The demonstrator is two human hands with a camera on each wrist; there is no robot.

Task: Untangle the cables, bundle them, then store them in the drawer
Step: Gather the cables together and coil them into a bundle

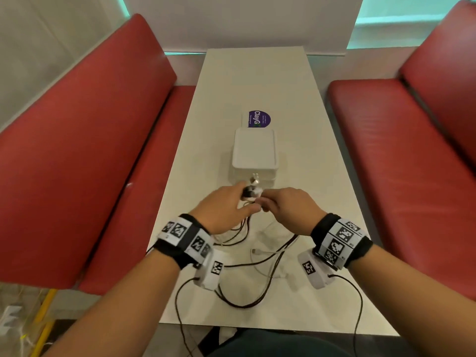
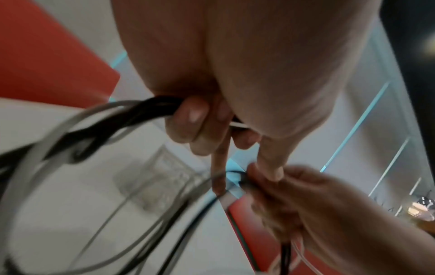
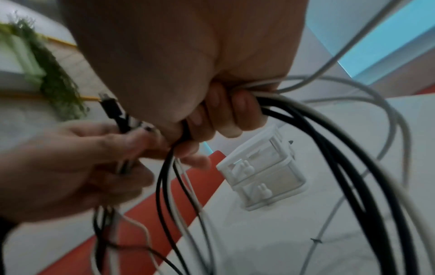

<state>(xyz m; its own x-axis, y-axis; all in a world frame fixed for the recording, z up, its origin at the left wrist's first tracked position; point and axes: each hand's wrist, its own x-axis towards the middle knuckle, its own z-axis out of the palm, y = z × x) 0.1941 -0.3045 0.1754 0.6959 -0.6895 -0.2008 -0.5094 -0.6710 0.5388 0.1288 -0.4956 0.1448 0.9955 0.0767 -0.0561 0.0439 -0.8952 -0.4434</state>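
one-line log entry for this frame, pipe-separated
stage: untangling | left hand: grips cables | right hand: grips cables | drawer unit: on table, drawers shut | bundled: no

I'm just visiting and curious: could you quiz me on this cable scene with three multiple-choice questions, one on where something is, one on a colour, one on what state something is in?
1. Where does the small drawer unit stand?
A. On the table, beyond the hands
B. On the left bench
C. On the floor

2. What colours are the cables?
A. Red and yellow
B. Black and white
C. All blue

3. What are the two hands doing?
A. Both lie flat and open
B. Only one holds cables
C. Both grip cables

Answers:
1. A: the head view shows it on the table, just past the hands.
2. B: the right wrist view shows black and white strands.
3. C: the left hand and right hand both have fingers curled round cables.
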